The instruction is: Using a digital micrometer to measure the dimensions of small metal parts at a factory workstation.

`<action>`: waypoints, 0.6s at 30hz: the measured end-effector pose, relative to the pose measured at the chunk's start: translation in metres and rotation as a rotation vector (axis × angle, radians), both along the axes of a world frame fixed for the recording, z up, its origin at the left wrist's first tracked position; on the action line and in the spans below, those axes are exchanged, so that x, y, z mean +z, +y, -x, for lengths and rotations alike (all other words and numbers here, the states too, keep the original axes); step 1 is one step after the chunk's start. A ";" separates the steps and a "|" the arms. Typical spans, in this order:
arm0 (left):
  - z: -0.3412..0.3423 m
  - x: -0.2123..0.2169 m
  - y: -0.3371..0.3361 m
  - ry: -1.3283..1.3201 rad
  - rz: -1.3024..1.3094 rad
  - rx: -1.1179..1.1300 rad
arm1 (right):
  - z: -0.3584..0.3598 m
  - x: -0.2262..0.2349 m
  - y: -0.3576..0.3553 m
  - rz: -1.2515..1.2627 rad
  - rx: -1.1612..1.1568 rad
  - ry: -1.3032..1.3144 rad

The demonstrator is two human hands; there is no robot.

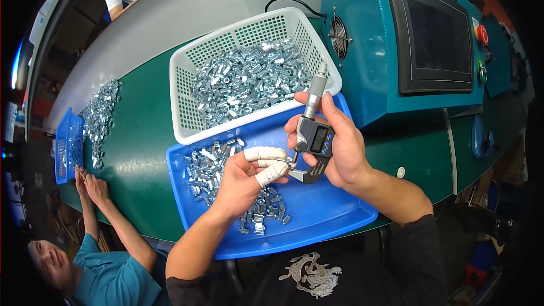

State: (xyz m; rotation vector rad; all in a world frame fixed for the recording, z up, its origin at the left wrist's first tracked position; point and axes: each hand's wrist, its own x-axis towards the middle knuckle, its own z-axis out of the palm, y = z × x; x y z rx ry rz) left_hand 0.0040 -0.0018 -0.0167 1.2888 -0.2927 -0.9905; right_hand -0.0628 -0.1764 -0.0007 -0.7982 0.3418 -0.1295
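My right hand [340, 147] grips a digital micrometer [313, 136] with a grey body and a silver thimble pointing up. My left hand [243, 178], with white tape on two fingertips, pinches a small silver metal part [285, 161] at the micrometer's jaws. Both hands hover over a blue tray [323, 209] that holds a scatter of small silver parts [212, 167] on its left side. Just behind it stands a white mesh basket [187, 79] heaped with the same parts.
A teal machine [368, 51] with a dark screen [439, 34], a fan grille and a red button rises at the right. At the left, another person's hands [90, 184] sort a pile of parts [102, 113] beside a small blue basket [67, 144]. A third person sits far back.
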 end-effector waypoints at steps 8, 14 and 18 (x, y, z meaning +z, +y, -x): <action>0.002 0.002 0.000 -0.007 0.047 0.012 | -0.003 0.002 -0.001 -0.008 -0.002 -0.008; 0.000 0.001 -0.001 -0.018 0.023 -0.009 | -0.003 0.001 -0.001 0.024 -0.004 0.013; 0.002 0.000 0.001 -0.004 0.030 -0.004 | -0.002 0.000 0.000 0.033 -0.006 0.011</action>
